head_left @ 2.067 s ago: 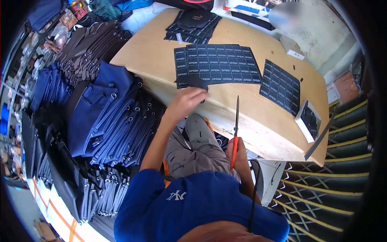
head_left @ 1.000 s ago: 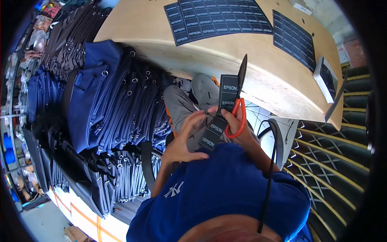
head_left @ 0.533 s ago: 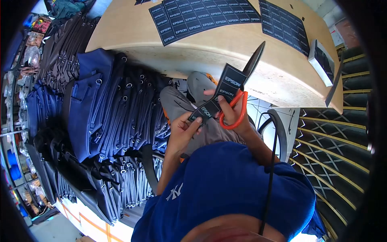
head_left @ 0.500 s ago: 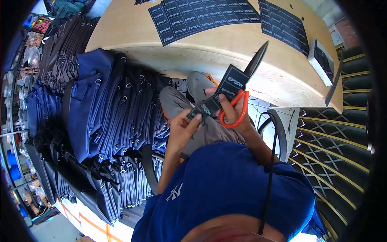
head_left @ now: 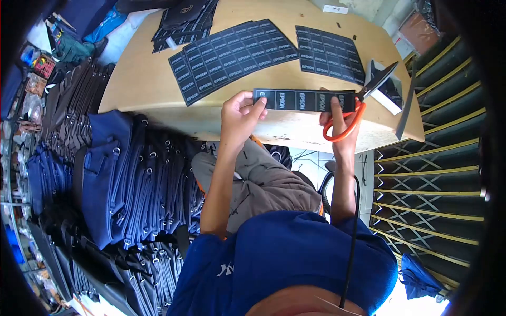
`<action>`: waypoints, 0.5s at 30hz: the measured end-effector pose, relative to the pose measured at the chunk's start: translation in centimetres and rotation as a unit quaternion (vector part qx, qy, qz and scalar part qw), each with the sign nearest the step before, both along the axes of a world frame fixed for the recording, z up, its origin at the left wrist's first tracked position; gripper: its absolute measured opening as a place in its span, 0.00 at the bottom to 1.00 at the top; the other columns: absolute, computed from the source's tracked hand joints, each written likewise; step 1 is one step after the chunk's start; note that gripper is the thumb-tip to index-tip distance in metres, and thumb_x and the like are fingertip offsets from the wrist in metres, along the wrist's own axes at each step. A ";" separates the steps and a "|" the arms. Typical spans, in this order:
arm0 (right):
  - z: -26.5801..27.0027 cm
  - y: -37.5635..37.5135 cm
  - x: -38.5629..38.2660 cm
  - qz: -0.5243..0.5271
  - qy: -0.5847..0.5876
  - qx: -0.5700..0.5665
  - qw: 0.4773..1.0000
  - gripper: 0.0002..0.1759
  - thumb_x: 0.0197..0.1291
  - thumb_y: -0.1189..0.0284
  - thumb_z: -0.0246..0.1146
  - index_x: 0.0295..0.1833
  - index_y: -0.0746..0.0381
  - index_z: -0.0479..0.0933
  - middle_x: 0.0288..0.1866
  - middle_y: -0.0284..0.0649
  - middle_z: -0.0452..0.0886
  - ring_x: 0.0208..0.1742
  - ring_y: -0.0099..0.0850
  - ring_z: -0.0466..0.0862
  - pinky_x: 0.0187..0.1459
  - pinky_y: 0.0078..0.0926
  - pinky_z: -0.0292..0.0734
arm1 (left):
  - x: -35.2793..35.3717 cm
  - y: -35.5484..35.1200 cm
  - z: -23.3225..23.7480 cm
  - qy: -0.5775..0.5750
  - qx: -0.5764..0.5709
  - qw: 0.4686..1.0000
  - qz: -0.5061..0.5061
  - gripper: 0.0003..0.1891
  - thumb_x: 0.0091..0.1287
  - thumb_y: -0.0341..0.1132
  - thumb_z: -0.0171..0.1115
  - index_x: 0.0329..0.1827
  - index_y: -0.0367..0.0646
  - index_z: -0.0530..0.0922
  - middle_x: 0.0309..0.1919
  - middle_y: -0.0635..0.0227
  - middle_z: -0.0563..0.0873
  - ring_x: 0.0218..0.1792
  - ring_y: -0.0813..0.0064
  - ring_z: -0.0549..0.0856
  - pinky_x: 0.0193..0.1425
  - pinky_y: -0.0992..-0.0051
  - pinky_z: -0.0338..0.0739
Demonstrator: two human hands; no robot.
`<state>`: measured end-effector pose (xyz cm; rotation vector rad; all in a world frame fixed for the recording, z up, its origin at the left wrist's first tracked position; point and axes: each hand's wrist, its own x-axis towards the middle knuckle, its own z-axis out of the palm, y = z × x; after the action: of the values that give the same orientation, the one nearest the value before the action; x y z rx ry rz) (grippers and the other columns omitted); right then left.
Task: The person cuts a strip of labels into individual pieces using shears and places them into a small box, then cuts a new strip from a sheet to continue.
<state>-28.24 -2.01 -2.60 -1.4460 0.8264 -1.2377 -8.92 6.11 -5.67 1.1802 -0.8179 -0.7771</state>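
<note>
My left hand (head_left: pixel 242 116) pinches the left end of a black strip of labels (head_left: pixel 292 100) printed EPSON in white. The strip is stretched level above the near edge of the table. At its right end, my right hand (head_left: pixel 341 121) grips the strip with its thumb on top. That same hand also carries scissors with orange handles (head_left: pixel 337 138). Their dark blades point up and to the right, away from the strip. Larger black sheets of EPSON labels (head_left: pixel 232 55) lie on the table beyond my hands, with another such sheet (head_left: pixel 329 52) to the right.
The light wooden table (head_left: pixel 132 89) has a curved near edge. A white-edged box (head_left: pixel 387 97) stands at its right side, and dark sheets (head_left: pixel 184 23) are piled at the far left. Stacked blue bags (head_left: pixel 108 174) fill the left; a folding metal gate (head_left: pixel 427 184) is at right.
Both hands have risen from over my lap to the table edge. The strip, bent and slanted before, is now pulled straight and level. The scissors stay in my right hand.
</note>
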 end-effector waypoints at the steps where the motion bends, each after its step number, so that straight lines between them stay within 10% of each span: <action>1: 0.0 -0.4 -0.6 -0.038 0.008 -0.008 0.999 0.12 0.66 0.70 0.55 0.44 0.70 0.74 0.16 0.34 0.73 0.16 0.19 0.72 0.19 0.15 0.65 | 0.0 -0.5 0.1 0.002 0.018 1.000 0.020 0.06 0.62 0.26 0.62 0.38 0.32 0.77 0.28 0.67 0.83 0.27 0.82 0.82 0.32 0.83 0.76; 8: -2.1 0.2 -3.1 -0.062 0.072 -0.019 0.995 0.14 0.62 0.68 0.61 0.41 0.65 0.65 0.23 0.31 0.69 0.19 0.14 0.68 0.19 0.11 0.60 | 0.2 -3.0 -0.5 -0.031 0.022 0.992 0.117 0.07 0.62 0.25 0.61 0.38 0.30 0.75 0.26 0.61 0.84 0.26 0.80 0.84 0.29 0.82 0.78; 12: -4.9 3.2 -3.6 0.184 -0.180 0.343 0.904 0.18 0.57 0.71 0.65 0.43 0.63 0.61 0.31 0.31 0.69 0.23 0.13 0.68 0.24 0.11 0.62 | -0.4 -2.5 -0.8 -0.066 0.033 0.991 0.115 0.07 0.61 0.24 0.61 0.38 0.29 0.75 0.26 0.60 0.84 0.26 0.81 0.84 0.30 0.82 0.78; 15: -7.7 6.9 -3.5 0.258 0.020 0.163 0.952 0.18 0.57 0.71 0.64 0.43 0.64 0.61 0.32 0.32 0.69 0.28 0.14 0.69 0.29 0.12 0.65 | -0.6 -1.8 -0.9 -0.070 0.051 0.991 0.106 0.06 0.61 0.24 0.62 0.37 0.29 0.75 0.25 0.61 0.84 0.26 0.81 0.84 0.30 0.83 0.78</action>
<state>-31.72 4.92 -10.31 -1.3036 0.5895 -0.6430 -9.48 4.31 -6.59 1.4005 -0.7590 -0.5716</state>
